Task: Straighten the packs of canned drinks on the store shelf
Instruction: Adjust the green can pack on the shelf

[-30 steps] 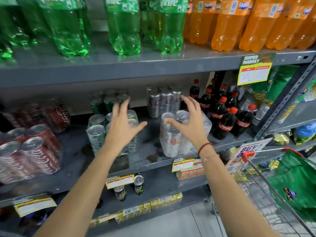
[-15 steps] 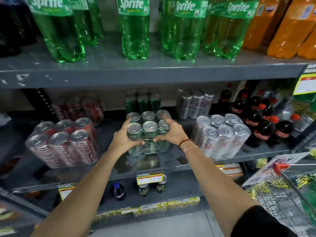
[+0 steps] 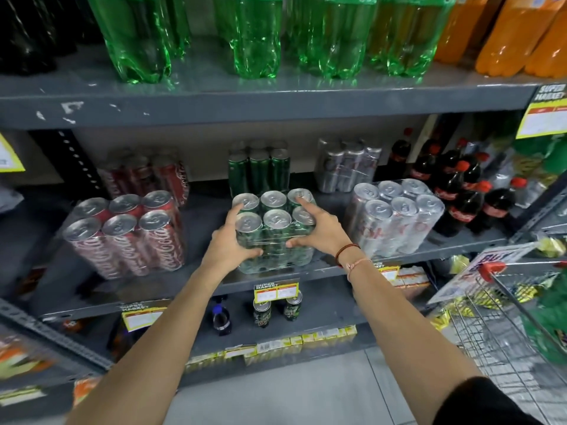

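A shrink-wrapped pack of green cans [image 3: 273, 231] is gripped between both hands at the front edge of the grey middle shelf [image 3: 306, 273], roughly midway along it. The left hand [image 3: 228, 242] is pressed against the pack's left side — its thumb is curled round the front face, and its fingers are raised to the near-left can top. The right hand [image 3: 319, 230] is clamped on the right side, with the thumb laid across the front face and the forefinger stretched over the far-right can top. Both hands are half closed around the pack, which is seen standing upright on the shelf with its front face at the edge.

To the left, a pack of red cans [image 3: 125, 234] is seen tilted, well apart from the green pack. To the right, a pack of silver cans [image 3: 395, 216] is seen leaning, near the right hand but not touched by it. Behind them, toward the back edge, further packs are lined up — red, green and silver — and dark cola bottles [image 3: 463, 194] are crowded at the right end. A wire shopping cart [image 3: 515, 326] is seen at the lower right.
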`<control>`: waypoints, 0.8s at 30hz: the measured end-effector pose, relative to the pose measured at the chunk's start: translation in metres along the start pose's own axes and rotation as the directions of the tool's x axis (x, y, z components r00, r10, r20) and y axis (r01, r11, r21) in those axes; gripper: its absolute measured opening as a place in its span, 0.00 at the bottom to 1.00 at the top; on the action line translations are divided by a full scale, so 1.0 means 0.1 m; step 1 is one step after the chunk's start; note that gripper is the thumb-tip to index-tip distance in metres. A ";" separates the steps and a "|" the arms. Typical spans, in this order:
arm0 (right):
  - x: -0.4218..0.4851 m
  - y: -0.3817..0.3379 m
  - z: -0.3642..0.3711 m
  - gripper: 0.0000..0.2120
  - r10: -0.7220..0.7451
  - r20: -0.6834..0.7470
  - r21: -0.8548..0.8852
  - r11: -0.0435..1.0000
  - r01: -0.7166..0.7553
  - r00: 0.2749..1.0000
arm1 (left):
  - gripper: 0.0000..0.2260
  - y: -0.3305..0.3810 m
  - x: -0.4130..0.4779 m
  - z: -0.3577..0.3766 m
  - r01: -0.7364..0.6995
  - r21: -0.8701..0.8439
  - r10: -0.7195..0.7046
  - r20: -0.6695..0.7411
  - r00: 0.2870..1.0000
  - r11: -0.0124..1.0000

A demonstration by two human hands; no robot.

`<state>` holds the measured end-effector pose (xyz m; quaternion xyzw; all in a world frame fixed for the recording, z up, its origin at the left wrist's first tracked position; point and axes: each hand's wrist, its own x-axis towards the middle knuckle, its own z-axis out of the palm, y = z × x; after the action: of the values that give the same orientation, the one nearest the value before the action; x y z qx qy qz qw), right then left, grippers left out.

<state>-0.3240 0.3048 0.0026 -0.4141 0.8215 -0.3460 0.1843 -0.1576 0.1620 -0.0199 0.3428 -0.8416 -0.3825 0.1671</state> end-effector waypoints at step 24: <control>-0.09 0.02 0.01 0.50 -0.007 -0.007 -0.011 1.000 0.007 1.000 | 0.48 -0.06 -0.11 -0.01 -0.036 -0.011 0.036 -0.008 0.999 0.999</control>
<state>-0.3189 0.3124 0.0009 -0.4166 0.8226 -0.3436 0.1779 -0.1472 0.1663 -0.0236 0.3281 -0.8449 -0.3827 0.1791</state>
